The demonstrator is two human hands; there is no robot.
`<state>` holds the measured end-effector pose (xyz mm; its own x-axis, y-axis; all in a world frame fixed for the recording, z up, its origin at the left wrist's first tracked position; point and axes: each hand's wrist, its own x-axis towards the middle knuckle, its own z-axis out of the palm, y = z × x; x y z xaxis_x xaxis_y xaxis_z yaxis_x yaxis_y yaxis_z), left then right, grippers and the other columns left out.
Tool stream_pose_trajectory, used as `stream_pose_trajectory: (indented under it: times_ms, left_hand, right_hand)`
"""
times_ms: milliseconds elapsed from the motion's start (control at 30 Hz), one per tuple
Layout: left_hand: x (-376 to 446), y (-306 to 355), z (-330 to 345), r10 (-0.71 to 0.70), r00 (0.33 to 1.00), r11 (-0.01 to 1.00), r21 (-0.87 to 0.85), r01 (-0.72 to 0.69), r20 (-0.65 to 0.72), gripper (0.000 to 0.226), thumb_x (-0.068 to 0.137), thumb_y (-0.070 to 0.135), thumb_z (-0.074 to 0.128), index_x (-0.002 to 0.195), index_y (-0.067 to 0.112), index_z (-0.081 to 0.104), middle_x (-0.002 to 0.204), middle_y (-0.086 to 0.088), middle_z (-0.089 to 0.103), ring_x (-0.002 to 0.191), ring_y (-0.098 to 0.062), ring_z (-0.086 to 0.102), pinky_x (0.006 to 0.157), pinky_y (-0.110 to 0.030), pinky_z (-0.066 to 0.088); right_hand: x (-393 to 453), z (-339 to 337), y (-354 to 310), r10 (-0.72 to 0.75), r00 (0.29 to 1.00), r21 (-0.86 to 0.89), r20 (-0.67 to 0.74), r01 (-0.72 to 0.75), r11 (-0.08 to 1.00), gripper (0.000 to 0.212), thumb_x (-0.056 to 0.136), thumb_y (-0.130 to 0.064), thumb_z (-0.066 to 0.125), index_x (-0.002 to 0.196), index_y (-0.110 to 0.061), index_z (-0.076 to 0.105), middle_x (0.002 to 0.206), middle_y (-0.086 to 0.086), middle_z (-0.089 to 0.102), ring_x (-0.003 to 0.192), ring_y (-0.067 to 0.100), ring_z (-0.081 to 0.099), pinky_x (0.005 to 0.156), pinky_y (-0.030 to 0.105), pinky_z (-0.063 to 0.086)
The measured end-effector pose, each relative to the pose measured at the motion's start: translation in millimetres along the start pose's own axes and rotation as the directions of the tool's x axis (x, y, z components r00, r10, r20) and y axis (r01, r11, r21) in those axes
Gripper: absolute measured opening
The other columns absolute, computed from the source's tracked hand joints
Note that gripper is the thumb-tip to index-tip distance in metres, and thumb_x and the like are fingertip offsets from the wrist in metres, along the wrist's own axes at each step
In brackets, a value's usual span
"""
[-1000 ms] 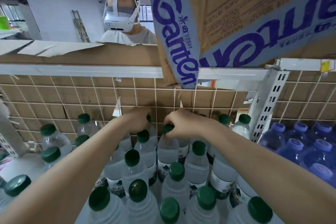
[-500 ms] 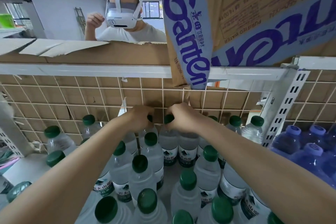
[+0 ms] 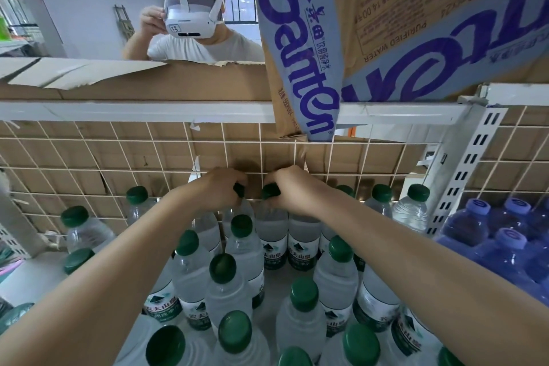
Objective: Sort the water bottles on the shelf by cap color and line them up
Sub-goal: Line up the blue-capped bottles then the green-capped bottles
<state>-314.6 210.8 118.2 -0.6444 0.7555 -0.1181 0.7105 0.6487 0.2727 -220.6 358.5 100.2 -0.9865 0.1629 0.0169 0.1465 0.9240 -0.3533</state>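
Nearest the camera, a crowd of clear green-capped water bottles (image 3: 225, 270) standing upright on the white shelf (image 3: 26, 276), packed close, several touching, labels in green and white. Two bare forearms reaching over them from the lower corners toward the back of the shelf.

Further in, at the back row against the wire grid (image 3: 89, 157): left hand (image 3: 218, 187), fingers curled over the cap of a green-capped bottle (image 3: 239, 211), gripping it at the top. Just beside it, right hand (image 3: 292, 189), fingers curled round the green cap of the neighbouring bottle (image 3: 271, 229), gripping likewise. Both held bottles upright, side by side, close together. More green caps along the same back row to the right.

Off to the right, past a slotted white upright (image 3: 466, 175), a separate cluster of blue-tinted bottles with purple caps (image 3: 505, 244).

Behind the grid, brown cardboard backing. Above, a white shelf rail with a torn cardboard carton (image 3: 430, 18) printed in purple letters, one flap hanging down over the rail.

Farthest away, beyond the shelf, another person (image 3: 205, 44) in a pale shirt wearing a white headset, one hand raised to it.
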Motion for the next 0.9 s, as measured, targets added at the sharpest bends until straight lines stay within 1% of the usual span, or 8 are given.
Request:
stream_pose_trajectory:
  times_ms: [67,267,367,500,567,700,800,900]
  left_hand:
    - [-1.1,-2.3,-0.6,0.017,1.0,1.0,0.008,-0.017,0.005,0.026,0.082,0.005,0.06,0.08,0.03,0.054,0.093,-0.002,0.058,0.086,-0.021,0.057,0.068,-0.028,0.046]
    - [-8.4,-4.0,-7.3,0.068,0.997,0.998,-0.012,-0.068,0.04,0.026,0.081,0.004,0.062,0.097,0.024,0.063,0.097,0.002,0.059,0.091,-0.018,0.056,0.072,-0.027,0.047]
    - [-11.6,-2.9,-7.6,0.077,0.997,0.997,-0.02,-0.076,0.033,0.029,0.08,0.004,0.063,0.105,0.02,0.065,0.098,-0.002,0.061,0.091,-0.019,0.056,0.077,-0.029,0.048]
    - [-11.6,-3.3,-6.6,0.069,0.997,0.997,-0.018,-0.069,0.029,0.031,0.08,0.002,0.062,0.105,0.02,0.064,0.099,-0.001,0.06,0.093,-0.02,0.056,0.079,-0.03,0.049]
    - [-9.4,-3.3,-4.3,0.061,0.997,0.998,-0.01,-0.061,0.036,0.028,0.08,0.001,0.06,0.098,0.022,0.062,0.097,0.0,0.059,0.091,-0.02,0.056,0.076,-0.029,0.048]
    - [-6.1,1.0,0.0,0.056,0.998,0.998,0.039,-0.057,0.03,0.021,0.086,0.01,0.06,0.093,0.029,0.056,0.099,0.0,0.058,0.089,-0.019,0.056,0.072,-0.028,0.046]
    - [-10.2,16.5,-4.9,0.031,0.999,0.999,0.028,-0.03,-0.042,0.013,0.093,0.021,0.055,0.104,0.023,0.06,0.098,0.002,0.055,0.086,-0.017,0.052,0.066,-0.026,0.04]
    - [-14.3,38.8,-11.0,0.038,0.976,0.999,0.004,-0.038,-0.214,0.005,0.09,0.023,0.055,0.091,0.027,0.058,0.094,0.002,0.059,0.08,-0.016,0.055,0.06,-0.027,0.04]
  right_hand:
    - [2.0,1.8,1.1,0.003,1.0,-0.012,-0.01,-0.003,1.0,0.033,0.084,-0.025,0.07,0.115,-0.014,0.064,0.108,0.008,0.065,0.094,0.025,0.063,0.086,0.04,0.054]
    - [5.7,6.4,2.0,-0.004,0.999,-0.064,-0.032,0.002,0.998,0.026,0.086,-0.02,0.068,0.111,-0.014,0.064,0.102,0.007,0.065,0.087,0.023,0.063,0.083,0.038,0.055]
    - [6.6,7.4,2.3,0.005,0.999,-0.078,-0.039,-0.008,0.997,0.022,0.086,-0.02,0.065,0.108,-0.014,0.065,0.1,0.007,0.066,0.086,0.024,0.064,0.082,0.04,0.055]
    - [3.1,7.5,-0.1,0.012,0.999,-0.083,-0.043,-0.015,0.996,0.02,0.088,-0.02,0.062,0.107,-0.012,0.066,0.098,0.009,0.066,0.084,0.025,0.064,0.081,0.04,0.056]
    - [-1.4,3.8,-2.0,0.009,1.0,-0.058,-0.021,-0.011,0.998,0.022,0.088,-0.021,0.063,0.108,-0.011,0.066,0.099,0.009,0.066,0.086,0.025,0.064,0.082,0.041,0.056]
    - [-16.7,-11.6,-3.2,-0.006,1.0,0.003,-0.009,0.006,1.0,0.028,0.087,-0.022,0.066,0.113,-0.011,0.064,0.106,0.008,0.067,0.092,0.024,0.064,0.085,0.042,0.054]
    - [-33.9,-27.2,-4.0,-0.008,1.0,0.014,0.011,0.008,1.0,0.036,0.09,-0.027,0.064,0.123,-0.012,0.06,0.115,0.007,0.064,0.1,0.023,0.061,0.089,0.04,0.052]
    - [-54.9,-45.0,-0.9,0.026,1.0,-0.001,-0.001,-0.026,1.0,0.038,0.092,-0.036,0.061,0.126,-0.019,0.057,0.116,-0.001,0.06,0.099,0.017,0.06,0.085,0.033,0.051]
